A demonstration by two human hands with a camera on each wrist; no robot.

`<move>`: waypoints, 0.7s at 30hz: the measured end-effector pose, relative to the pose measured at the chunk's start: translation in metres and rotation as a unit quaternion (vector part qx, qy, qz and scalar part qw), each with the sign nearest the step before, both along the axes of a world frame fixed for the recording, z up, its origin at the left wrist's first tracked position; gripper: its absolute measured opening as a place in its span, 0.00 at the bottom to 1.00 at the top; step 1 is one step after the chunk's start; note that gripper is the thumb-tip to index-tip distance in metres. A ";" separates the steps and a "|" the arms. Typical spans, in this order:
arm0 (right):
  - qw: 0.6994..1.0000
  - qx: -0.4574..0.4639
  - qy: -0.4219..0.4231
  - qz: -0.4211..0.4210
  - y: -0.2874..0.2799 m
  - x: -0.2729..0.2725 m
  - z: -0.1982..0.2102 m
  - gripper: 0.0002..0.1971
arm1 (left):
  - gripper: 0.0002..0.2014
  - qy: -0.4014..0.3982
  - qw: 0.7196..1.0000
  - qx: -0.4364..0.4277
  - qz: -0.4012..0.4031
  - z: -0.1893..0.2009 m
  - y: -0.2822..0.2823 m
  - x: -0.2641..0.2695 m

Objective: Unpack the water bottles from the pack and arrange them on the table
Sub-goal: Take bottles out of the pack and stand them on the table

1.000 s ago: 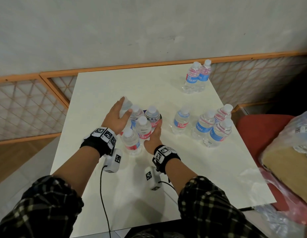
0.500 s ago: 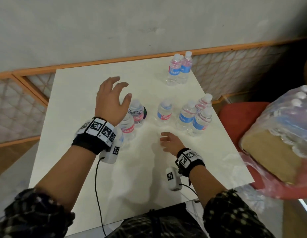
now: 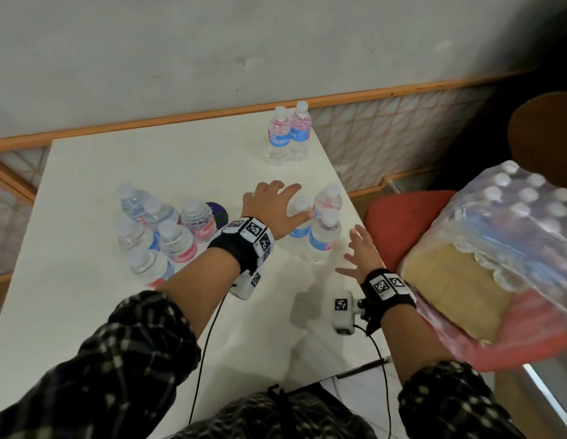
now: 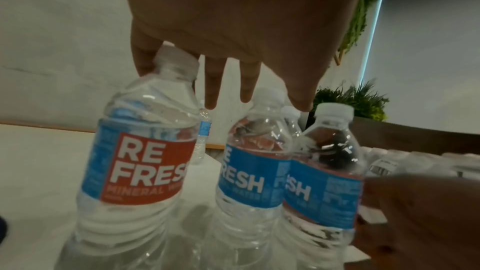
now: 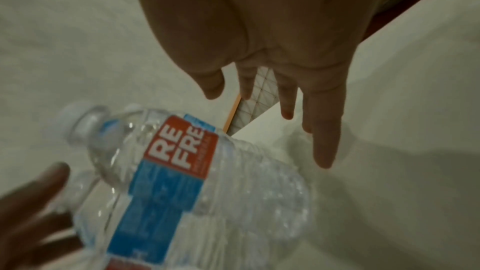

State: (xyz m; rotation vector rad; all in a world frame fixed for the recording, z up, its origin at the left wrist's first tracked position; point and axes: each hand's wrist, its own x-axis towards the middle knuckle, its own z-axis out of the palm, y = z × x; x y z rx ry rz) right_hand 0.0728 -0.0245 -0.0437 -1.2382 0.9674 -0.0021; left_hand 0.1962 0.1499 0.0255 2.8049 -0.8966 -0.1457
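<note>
**Both my hands spread around the right-hand cluster of bottles**

Head view: I look down on a white rectangular table (image 3: 95, 312). My left hand (image 3: 272, 207), fingers spread wide and holding nothing, hovers over a cluster of clear plastic water bottles with blue and red labels (image 3: 323, 229) near the table's right edge. My right hand (image 3: 359, 255), also splayed and empty, sits just to the right of that cluster, nearer to me. The bottles stand upright, long axes vertical, between my two hands. A second group of six bottles (image 3: 162, 232) stands well to the left, and a pair of bottles (image 3: 288, 134) stands at the far edge. The shrink-wrapped pack of bottles (image 3: 510, 229) rests on a red chair (image 3: 399, 223), off the table to my right, closest to my right hand.

Left wrist view: my straight fingers (image 4: 215, 81) point down over the white caps. I cannot tell whether one touches the nearest cap.

Right wrist view: blurred; my fingers (image 5: 324, 134) are extended and the nearest bottle (image 5: 187, 182) lies left of my palm, ungripped.
</note>
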 end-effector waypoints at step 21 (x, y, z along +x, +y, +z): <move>0.961 0.160 0.014 0.224 0.050 0.045 0.029 0.31 | 0.24 -0.001 0.999 -0.029 -0.015 0.002 0.038 -0.010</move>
